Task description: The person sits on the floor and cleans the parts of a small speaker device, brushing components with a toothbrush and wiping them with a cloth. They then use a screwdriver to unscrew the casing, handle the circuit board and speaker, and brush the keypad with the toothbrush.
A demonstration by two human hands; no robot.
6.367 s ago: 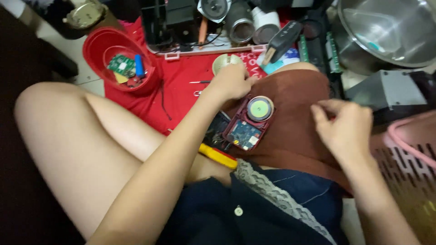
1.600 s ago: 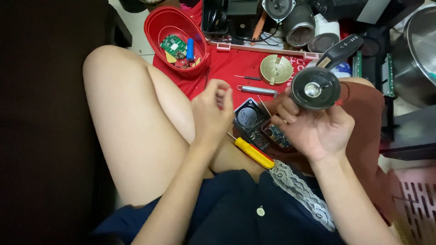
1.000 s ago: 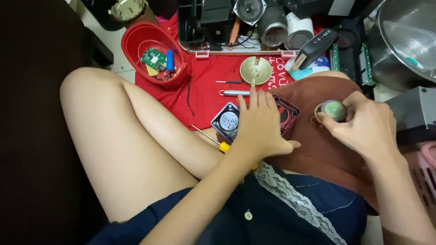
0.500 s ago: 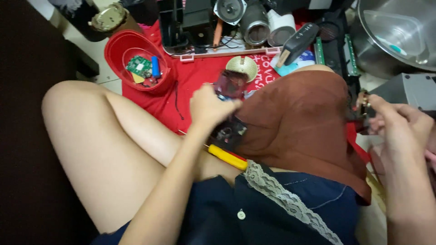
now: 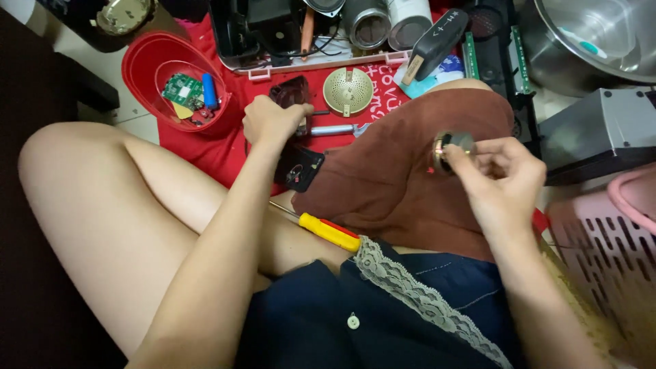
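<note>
Right hand [image 5: 502,171] pinching small round speaker [image 5: 451,147] over brown cloth [image 5: 403,178], left hand [image 5: 270,123] gripping dark red casing [image 5: 290,92]

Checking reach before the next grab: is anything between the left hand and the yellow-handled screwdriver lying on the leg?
Nothing visible blocks it. The left hand grips a dark red casing over the red cloth; the yellow-handled screwdriver lies uncovered on the leg, beside the left forearm.

Even indoor light falls on my lap, glare on the steel pot [image 5: 601,41], left edge dark, slightly soft.
</note>
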